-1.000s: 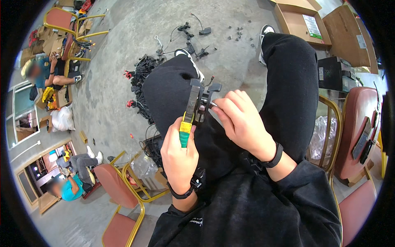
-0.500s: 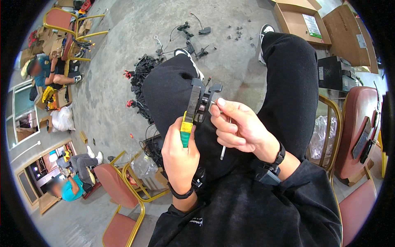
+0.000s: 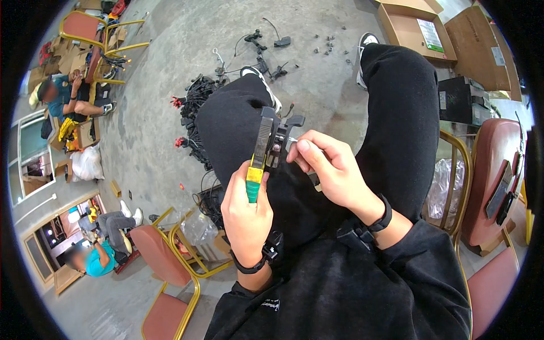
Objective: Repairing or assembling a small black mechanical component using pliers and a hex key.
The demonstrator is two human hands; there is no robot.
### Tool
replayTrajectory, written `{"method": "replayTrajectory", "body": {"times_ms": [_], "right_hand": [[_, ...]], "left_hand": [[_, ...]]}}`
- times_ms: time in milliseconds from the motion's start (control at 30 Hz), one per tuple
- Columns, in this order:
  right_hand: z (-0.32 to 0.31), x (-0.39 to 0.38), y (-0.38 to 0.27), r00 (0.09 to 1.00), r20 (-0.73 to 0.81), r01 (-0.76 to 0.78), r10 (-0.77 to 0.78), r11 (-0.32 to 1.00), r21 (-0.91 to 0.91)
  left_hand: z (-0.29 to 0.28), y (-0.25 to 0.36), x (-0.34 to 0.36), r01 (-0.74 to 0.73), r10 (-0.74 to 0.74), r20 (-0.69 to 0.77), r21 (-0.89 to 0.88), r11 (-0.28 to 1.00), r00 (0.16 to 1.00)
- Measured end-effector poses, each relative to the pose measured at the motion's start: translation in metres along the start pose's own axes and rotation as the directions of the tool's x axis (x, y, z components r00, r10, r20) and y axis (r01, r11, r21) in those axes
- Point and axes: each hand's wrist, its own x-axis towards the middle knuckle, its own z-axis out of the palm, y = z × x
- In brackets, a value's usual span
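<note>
Left hand (image 3: 245, 207) closed round black tool (image 3: 263, 139): ribbed above, two-pronged at top, yellow then green below. Right hand (image 3: 334, 171) pinches slim metal rod (image 3: 293, 139) beside it.

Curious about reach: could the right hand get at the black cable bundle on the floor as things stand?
Probably not: the right hand holds a thin metal piece, and the clamp-like device and left leg appear to lie between that hand and the black cable bundle.
</note>
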Motion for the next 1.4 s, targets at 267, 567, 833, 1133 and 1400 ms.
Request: {"method": "replayTrajectory", "body": {"times_ms": [267, 567, 833, 1133, 1400], "right_hand": [[-0.0048, 0.0020, -0.0050, 0.858, 0.450, -0.511, 0.247, 0.492, 0.705], [-0.0029, 0.0039, -0.0037, 0.835, 0.132, 0.446, -0.534, 0.516, -0.732], [-0.0007, -0.0009, -0.0015, 0.986, 0.136, -0.125, 0.099, 0.972, 0.198], [-0.0033, -0.0001, -0.0073, 0.854, 0.408, -0.519, 0.323, 0.479, 0.708], [0.0001, 0.0040, 0.0012, 0.888, 0.042, 0.402, -0.459, 0.726, -0.558]], "left_hand": [[0.0026, -0.0006, -0.0010, -0.039, 0.039, -0.004, 0.050, 0.998, 0.999], [0.0002, -0.0008, -0.0008, -0.037, 0.037, 0.003, 0.026, 0.999, 0.999], [0.0001, 0.0003, -0.0006, -0.013, 0.013, -0.011, -0.003, 1.000, 1.000], [0.0034, -0.0007, -0.0028, -0.029, 0.029, -0.011, 0.022, 0.999, 1.000], [0.0009, -0.0025, -0.0021, -0.046, 0.046, -0.009, 0.018, 0.999, 0.999]]}}
